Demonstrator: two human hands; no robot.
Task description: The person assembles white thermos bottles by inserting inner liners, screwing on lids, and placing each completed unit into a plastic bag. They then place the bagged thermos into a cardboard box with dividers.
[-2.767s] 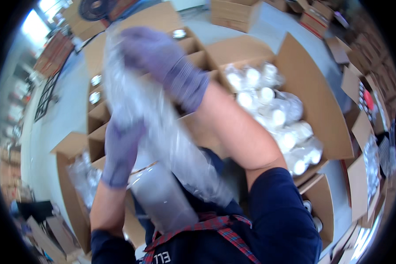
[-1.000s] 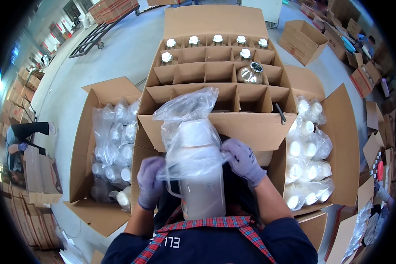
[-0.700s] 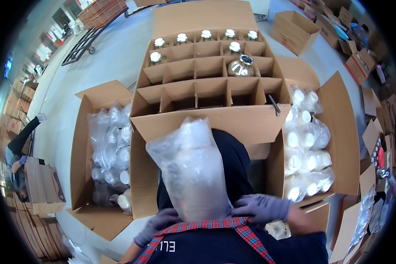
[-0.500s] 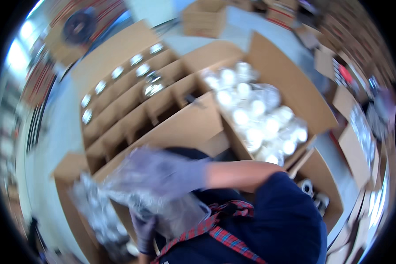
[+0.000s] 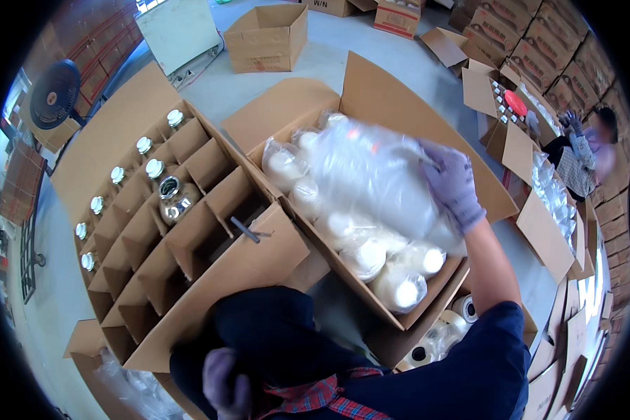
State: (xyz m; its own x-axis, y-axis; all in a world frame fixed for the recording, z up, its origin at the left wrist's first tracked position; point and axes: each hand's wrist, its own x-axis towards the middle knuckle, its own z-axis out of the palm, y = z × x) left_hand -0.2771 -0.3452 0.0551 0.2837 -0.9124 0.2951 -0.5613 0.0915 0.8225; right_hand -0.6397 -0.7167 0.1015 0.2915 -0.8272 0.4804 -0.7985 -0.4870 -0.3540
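Your right hand point(image 5: 452, 183) is clasping a plastic-wrapped bundle point(image 5: 371, 178) near the right edge of the bag-filled carton point(image 5: 402, 105); your blurred left hand point(image 5: 224, 385) is appearing low, its grip unclear.

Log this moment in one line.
right fingers: gripping plastic bag over open box | left fingers: by dark trousers | divided box: partly filled with bottles

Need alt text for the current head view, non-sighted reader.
A gloved right hand holds a clear plastic bag over a cardboard box of bagged white items. The left hand, blurred, is near the lap. To the left, a divided box holds capped bottles and one open bottle.
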